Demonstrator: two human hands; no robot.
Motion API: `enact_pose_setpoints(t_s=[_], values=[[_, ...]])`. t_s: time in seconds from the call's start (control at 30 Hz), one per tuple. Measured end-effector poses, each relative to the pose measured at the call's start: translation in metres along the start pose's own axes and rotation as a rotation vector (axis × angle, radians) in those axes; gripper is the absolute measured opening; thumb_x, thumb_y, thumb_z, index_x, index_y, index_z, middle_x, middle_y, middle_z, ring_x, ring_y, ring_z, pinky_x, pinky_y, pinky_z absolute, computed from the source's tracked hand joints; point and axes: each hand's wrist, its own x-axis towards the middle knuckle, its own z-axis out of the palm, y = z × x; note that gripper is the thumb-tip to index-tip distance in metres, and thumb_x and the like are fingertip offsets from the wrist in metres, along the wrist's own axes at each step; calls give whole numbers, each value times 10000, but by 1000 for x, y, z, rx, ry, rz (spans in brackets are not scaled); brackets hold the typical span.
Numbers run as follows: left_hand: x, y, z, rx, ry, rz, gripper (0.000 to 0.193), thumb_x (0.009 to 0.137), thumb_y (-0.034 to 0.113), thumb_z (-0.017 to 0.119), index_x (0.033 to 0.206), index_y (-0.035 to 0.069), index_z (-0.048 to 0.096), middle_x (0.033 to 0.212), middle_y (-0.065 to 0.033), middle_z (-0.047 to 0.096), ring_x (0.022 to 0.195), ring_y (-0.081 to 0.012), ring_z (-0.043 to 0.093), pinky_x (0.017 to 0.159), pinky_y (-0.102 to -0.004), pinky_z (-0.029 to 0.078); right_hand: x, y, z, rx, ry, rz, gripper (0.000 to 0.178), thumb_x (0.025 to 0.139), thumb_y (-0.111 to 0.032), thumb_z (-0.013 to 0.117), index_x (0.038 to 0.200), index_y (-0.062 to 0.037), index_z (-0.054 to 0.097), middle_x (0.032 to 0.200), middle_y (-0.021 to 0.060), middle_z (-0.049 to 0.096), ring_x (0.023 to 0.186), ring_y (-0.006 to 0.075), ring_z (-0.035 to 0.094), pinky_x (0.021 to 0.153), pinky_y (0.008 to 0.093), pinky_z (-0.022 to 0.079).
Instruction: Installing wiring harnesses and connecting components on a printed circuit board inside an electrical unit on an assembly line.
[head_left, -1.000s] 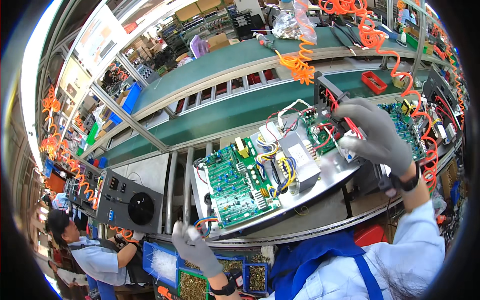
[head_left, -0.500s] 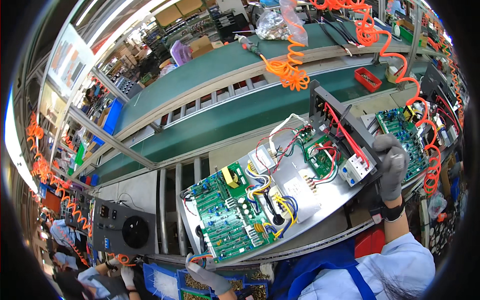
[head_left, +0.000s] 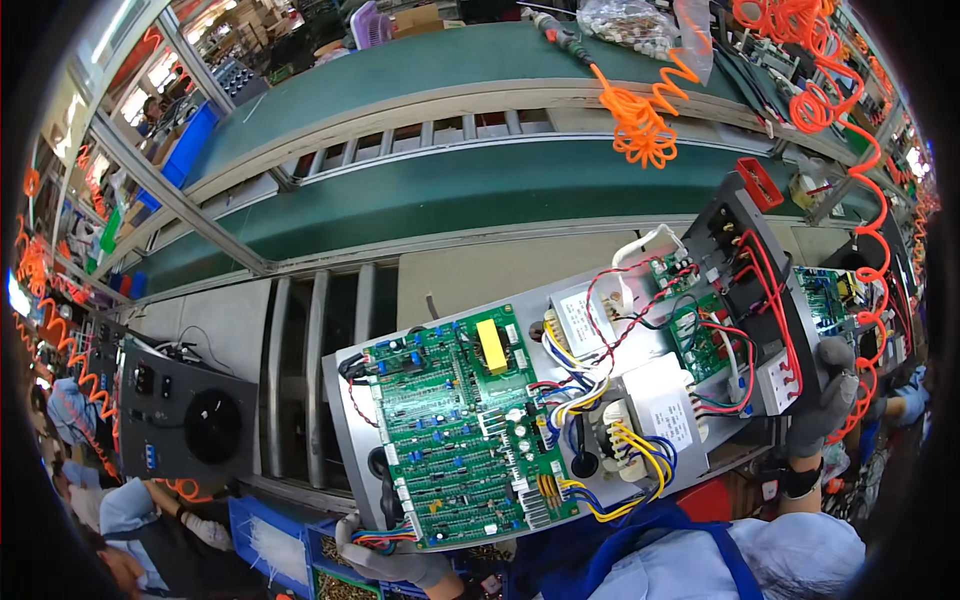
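An open metal chassis (head_left: 345, 440) lies slantwise before me. Its left part carries a large green circuit board (head_left: 450, 430) with a yellow transformer (head_left: 491, 347). Bundles of yellow, blue and white wires run from the board to a second transformer (head_left: 655, 400) with a white label. At the right end stands a dark panel (head_left: 735, 225) with red wires. My right hand (head_left: 822, 405), in a grey glove, grips the chassis's right end beside that panel. My left hand (head_left: 385, 562), gloved too, is closed at the near left corner, by some coloured wires; its fingertips are partly hidden.
Metal rollers (head_left: 318, 380) lie left of the chassis, with a dark unit (head_left: 190, 420) beyond. A green conveyor (head_left: 440, 195) runs behind. Orange coiled hoses (head_left: 640, 125) hang above. Blue bins (head_left: 268, 550) stand near my left hand. Another person (head_left: 150, 530) works at lower left.
The whole view has shifted and levelled. The chassis looks larger and less slanted, its right end lower in view. My right hand has moved down and rightward with it; both hands stay at its ends.
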Motion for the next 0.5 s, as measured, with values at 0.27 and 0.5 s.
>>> enact_pose_setpoints(t_s=[0.27,0.5], values=[[3,-1,-2,456,25,580,723,890,542,608,1254,-52,414,1059,-183,546,897,-292,583,756,-406,501,4,5,-6,-122,12,-34,480,996,-367,333,1184,22,543,1149,103,558,1124,208,514,1022,354,356],[1,-25,-10,-51,-88,156,444,1004,352,491,1190,-50,508,1098,-168,569,926,-287,562,817,-395,489,14,3,-3,-287,22,-33,454,1007,-326,321,1160,31,556,1119,91,572,1100,190,517,1009,334,355]])
